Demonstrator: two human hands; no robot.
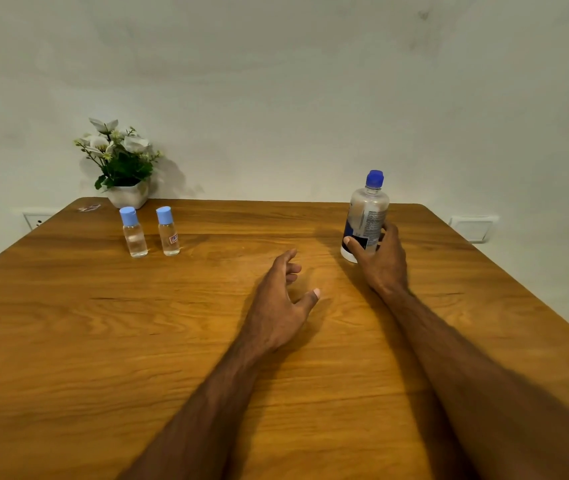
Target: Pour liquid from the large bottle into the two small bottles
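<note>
While right hand point(382, 259) grips large bottle point(366, 216), left hand point(281, 299) relaxed over wooden table point(103, 323) (white wall point(276, 81) behind).

No words, brands or numbers can be read. The large bottle point(366, 216), right of centre in the frame, carries a label with rows of small print, too fine to make out. The right-hand small bottle point(168, 233), in the left half of the frame, bears a small red-and-blue sticker point(174, 239) whose marks are too blurred to read.
</note>
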